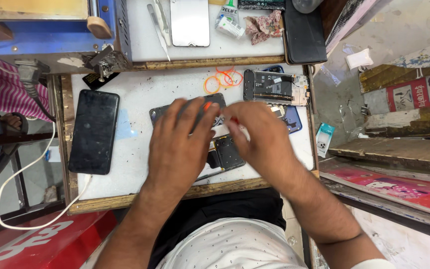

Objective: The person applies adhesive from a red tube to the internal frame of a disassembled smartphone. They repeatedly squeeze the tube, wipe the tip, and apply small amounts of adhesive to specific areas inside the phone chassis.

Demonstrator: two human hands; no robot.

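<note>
My left hand (pixel 177 144) lies flat on the opened black phone (pixel 222 149); right hand (pixel 260 139) at 3 o'clock pinches an orange-handled screwdriver (pixel 208 105).

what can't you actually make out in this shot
All in the head view:
- Opened phone: the middle is covered by the left hand and right hand.
- Orange-tipped tool: only the tip shows between the hands; which hand holds it is unclear.
- Right hand's fingertips: motion blurred.
- Glass panel: cut off by the top edge.
</note>
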